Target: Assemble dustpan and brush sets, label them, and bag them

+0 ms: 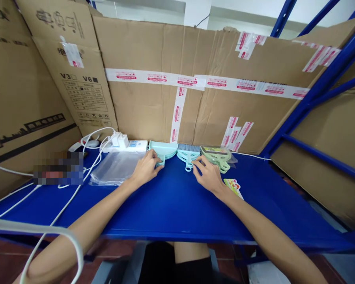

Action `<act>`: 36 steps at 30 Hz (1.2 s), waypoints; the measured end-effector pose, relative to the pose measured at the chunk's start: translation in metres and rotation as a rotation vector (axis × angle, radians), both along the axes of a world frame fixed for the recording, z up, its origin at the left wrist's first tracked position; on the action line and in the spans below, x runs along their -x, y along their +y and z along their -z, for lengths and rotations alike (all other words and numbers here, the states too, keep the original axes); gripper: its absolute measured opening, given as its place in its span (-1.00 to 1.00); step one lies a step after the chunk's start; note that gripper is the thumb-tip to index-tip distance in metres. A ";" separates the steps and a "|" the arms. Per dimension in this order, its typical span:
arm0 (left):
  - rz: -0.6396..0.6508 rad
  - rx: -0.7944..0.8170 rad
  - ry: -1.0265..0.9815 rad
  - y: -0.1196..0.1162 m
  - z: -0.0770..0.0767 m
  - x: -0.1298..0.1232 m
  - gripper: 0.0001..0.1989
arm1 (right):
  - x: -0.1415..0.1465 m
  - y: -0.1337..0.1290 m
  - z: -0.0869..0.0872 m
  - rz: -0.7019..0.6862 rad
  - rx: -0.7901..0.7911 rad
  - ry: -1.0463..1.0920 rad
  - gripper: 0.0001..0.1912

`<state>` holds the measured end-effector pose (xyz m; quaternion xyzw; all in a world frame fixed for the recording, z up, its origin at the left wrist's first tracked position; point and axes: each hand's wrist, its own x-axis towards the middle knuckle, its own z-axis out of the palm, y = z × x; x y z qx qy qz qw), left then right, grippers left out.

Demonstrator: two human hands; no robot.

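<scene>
My left hand [145,169] is closed at the handle of the light-blue dustpan [163,148], which looks stacked on others like it. My right hand [208,173] has curled fingers pinching at the handle end of a light-blue hand brush [188,154] with grey bristles. The brush lies on the table to the right of the dustpan, and several seem to be piled together. Just beyond my right hand sits a green dustpan-and-brush set [217,156] in clear wrapping. A colourful printed card [233,187] lies beside my right wrist, partly covered by it.
Clear plastic bags [109,167] lie left of my left hand on the blue table [177,209]. Behind them is a white power strip [137,146] with plugs and loose white cables [77,189]. Cardboard walls [148,110] close off the back, and a blue metal frame [313,92] stands right.
</scene>
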<state>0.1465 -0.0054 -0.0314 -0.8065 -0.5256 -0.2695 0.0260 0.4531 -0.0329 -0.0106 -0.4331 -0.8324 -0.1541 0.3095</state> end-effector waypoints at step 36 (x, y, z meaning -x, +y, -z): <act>0.366 -0.052 0.138 -0.078 -0.004 -0.056 -0.56 | -0.057 -0.005 -0.024 -0.079 0.987 0.959 -0.38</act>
